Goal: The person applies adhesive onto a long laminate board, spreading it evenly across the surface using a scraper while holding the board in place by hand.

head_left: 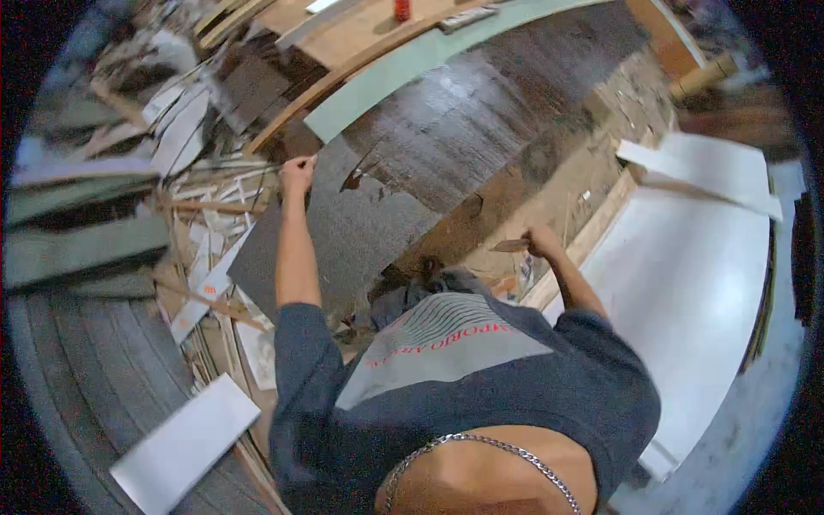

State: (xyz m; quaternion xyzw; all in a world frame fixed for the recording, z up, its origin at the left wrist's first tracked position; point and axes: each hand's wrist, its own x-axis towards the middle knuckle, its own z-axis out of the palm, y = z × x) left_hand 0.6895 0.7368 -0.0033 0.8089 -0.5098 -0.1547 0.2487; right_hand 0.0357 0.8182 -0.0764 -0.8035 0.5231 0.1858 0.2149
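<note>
My left hand [298, 174] is raised at the left edge of a dark, worn sheet [446, 129]. Its fingers are pinched together near the end of a pale green strip [378, 94]; what they hold, if anything, is too small to make out. Closer to my body on the right, my right hand [542, 242] is closed around one end of a small flat brown piece [510, 245], which points left. The kind of this piece does not show. Part of the dark sheet's surface is torn, baring brown patches beneath.
White panels [687, 257] lie along the right. Scrap strips and offcuts [215, 249] litter the floor at left, beside stacked dark boards [86, 232]. A white board [184, 446] rests at lower left. A red object [402, 9] stands on the wooden surface at the top.
</note>
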